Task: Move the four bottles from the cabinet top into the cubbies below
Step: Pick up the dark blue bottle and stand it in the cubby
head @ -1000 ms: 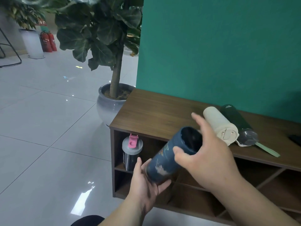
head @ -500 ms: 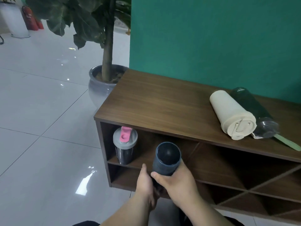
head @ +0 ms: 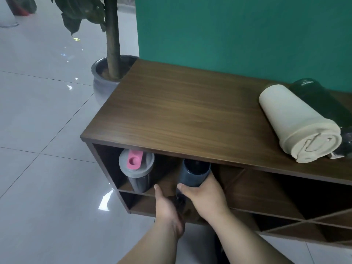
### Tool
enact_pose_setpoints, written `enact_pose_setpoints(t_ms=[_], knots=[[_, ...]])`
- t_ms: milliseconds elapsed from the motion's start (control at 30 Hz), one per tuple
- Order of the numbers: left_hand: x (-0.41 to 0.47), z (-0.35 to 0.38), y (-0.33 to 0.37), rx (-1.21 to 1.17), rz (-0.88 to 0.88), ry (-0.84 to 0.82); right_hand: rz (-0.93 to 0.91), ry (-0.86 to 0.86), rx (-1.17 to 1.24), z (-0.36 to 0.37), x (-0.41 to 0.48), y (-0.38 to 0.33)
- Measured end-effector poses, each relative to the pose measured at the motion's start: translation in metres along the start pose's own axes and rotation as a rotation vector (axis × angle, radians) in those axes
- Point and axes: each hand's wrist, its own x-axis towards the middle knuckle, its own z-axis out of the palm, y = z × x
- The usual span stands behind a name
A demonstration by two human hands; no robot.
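Both hands hold a dark blue bottle (head: 193, 175) at the mouth of an upper cubby, just under the front edge of the wooden cabinet top (head: 181, 115). My right hand (head: 204, 195) wraps its middle and my left hand (head: 167, 210) grips its lower end. A grey shaker bottle with a pink cap (head: 136, 172) stands in the leftmost upper cubby. On the cabinet top at the right a cream bottle (head: 299, 122) lies on its side, and a dark green bottle (head: 322, 100) lies beside it against the wall.
A potted tree in a grey pot (head: 103, 80) stands on the white tile floor at the cabinet's left end. A green wall (head: 238, 35) rises behind the cabinet. Diagonal-divider cubbies (head: 285, 206) run to the right below the top.
The dark blue bottle has gone down from above the cabinet top to the cubby opening, with both hands still on it. My view has dropped and moved closer.
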Motion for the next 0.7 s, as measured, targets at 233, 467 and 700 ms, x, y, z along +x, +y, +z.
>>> enact_pose_setpoints(t_ms=[233, 467, 700], knots=[[-0.016, 0.014, 0.003, -0.118, 0.005, -0.032, 0.064, -0.022, 0.077, 0.004, 0.013, 0.006], [-0.013, 0.015, -0.001, -0.224, -0.006, -0.100, 0.076, -0.075, 0.048, 0.005, 0.018, 0.004], [-0.003, 0.008, -0.002, -0.119, -0.006, -0.078, 0.138, -0.121, 0.015, 0.004, 0.014, 0.008]])
